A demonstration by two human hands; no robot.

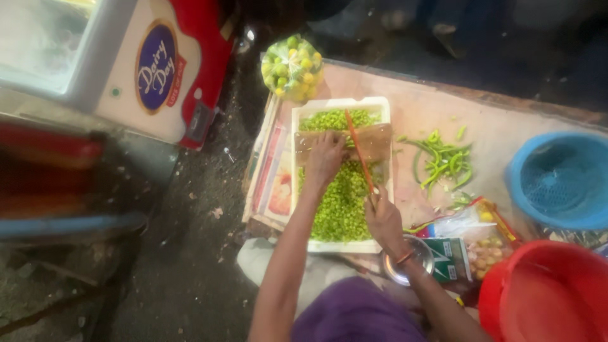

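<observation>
Left hand (324, 159) is down flat, fingers together, pressing on the brown board (373, 142) laid across the white tray (303, 114), which brims with finely chopped bright-green pieces (342, 202). Right hand (382, 218) is wrapped tight around the handle end of a long thin orange blade (360, 155), probably a knife, angled across the board. Farther right, whole green chillies (443, 161) lie loose beside a blue basket (560, 180).

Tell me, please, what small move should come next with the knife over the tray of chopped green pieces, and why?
Probably bring the knife down through whatever the left hand pins on the board. The right hand grips the handle, the blade lies across the board over the white tray of chopped green pieces, and whole green chillies wait alongside. The blur hides what lies under the left hand.
</observation>
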